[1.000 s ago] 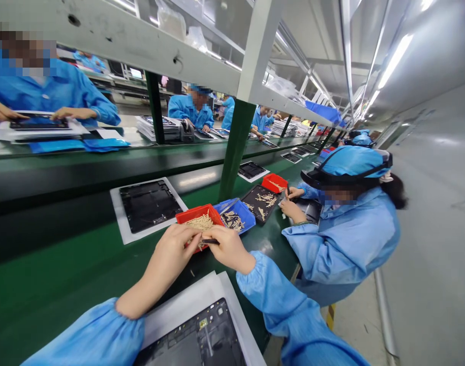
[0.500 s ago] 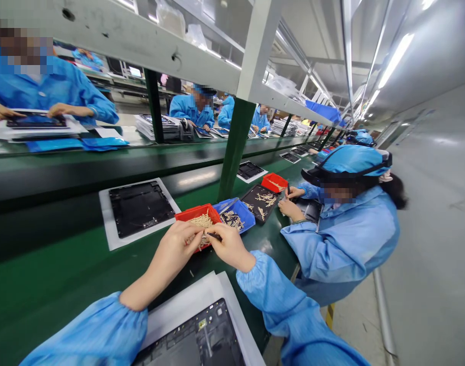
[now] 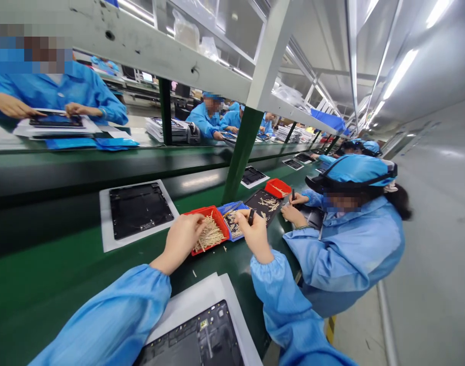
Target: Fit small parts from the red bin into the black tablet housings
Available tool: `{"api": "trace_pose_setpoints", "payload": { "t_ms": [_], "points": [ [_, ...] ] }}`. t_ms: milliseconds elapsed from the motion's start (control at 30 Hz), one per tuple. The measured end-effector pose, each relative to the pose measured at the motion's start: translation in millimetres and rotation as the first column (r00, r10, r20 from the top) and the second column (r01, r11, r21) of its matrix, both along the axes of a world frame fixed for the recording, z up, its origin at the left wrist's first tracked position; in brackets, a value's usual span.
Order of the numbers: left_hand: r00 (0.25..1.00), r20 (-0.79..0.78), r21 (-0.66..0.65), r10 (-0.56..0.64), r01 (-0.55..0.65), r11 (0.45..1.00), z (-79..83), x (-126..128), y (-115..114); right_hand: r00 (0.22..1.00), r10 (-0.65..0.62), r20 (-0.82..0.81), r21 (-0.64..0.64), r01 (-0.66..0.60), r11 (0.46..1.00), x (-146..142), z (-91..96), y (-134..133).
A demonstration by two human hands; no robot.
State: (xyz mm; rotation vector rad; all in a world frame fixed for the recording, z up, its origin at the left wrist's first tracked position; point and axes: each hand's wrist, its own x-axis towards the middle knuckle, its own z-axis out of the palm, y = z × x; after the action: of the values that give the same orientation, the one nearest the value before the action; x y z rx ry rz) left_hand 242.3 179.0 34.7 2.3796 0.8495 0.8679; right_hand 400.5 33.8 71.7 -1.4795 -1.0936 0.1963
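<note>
My left hand (image 3: 182,240) rests on the near edge of a red tray (image 3: 219,219) holding a heap of thin tan strips (image 3: 210,234); its fingers are curled at the strips, and what they pinch is too small to make out. My right hand (image 3: 255,235) is closed around a thin black tool (image 3: 251,217), its tip up, over a blue tray (image 3: 230,209) of similar small parts. Below my arms lies a black device shell (image 3: 196,340) on a white sheet (image 3: 202,294).
A green conveyor belt (image 3: 57,269) carries another black shell on a white sheet (image 3: 137,208). To my right a person in a blue gown (image 3: 346,244) works at a black tray (image 3: 266,203). More people work across the line. A green post (image 3: 240,152) stands behind the trays.
My hands have parted: the right one has moved right with the tool from the red tray to the blue tray. The left stays at the red tray. The view has shifted slightly.
</note>
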Motion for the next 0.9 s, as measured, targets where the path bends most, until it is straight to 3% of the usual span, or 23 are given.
{"api": "trace_pose_setpoints", "payload": {
  "t_ms": [133,300,400,500,633,700,800,867,900],
  "points": [
    [0.997,0.070,-0.042,-0.024,0.027,0.999,12.4,-7.5,-7.8,0.975,-0.068,0.209,0.018,0.065,0.998,-8.8,-2.4,4.2],
    [0.983,0.175,-0.175,-0.055,0.086,0.981,28.2,-31.2,-39.5,0.902,0.026,0.432,-0.042,-0.009,0.999,-37.4,-10.7,11.7],
    [0.974,0.223,-0.289,-0.032,0.098,0.952,32.3,-46.9,-55.0,0.878,0.113,0.465,-0.046,-0.104,0.994,-58.9,-10.1,13.7],
    [0.965,0.260,-0.437,0.039,0.082,0.896,33.4,-66.1,-59.4,0.901,0.208,0.380,-0.031,-0.212,0.977,-73.7,-3.8,11.6],
    [0.951,0.274,-0.608,0.144,0.055,0.792,31.2,-102.8,-64.3,0.952,0.288,0.105,0.046,-0.294,0.955,-79.6,4.4,2.3],
    [0.941,0.277,-0.687,0.194,0.053,0.725,29.3,-123.6,-73.5,0.936,0.351,-0.036,0.043,-0.350,0.936,-82.2,4.9,-3.7],
    [0.905,0.294,-0.850,0.307,0.101,0.518,27.0,-150.2,-94.5,0.840,0.508,-0.192,-0.011,-0.519,0.855,-93.6,2.9,-12.9],
    [0.879,0.287,-0.920,0.382,0.141,0.367,26.2,-162.2,-108.6,0.801,0.584,-0.132,-0.028,-0.591,0.806,-105.8,2.2,-18.7],
    [0.871,0.280,-0.934,0.405,0.151,0.323,25.7,-166.5,-114.6,0.797,0.602,-0.056,-0.034,-0.604,0.796,-112.3,2.1,-21.4]
  ]
}}
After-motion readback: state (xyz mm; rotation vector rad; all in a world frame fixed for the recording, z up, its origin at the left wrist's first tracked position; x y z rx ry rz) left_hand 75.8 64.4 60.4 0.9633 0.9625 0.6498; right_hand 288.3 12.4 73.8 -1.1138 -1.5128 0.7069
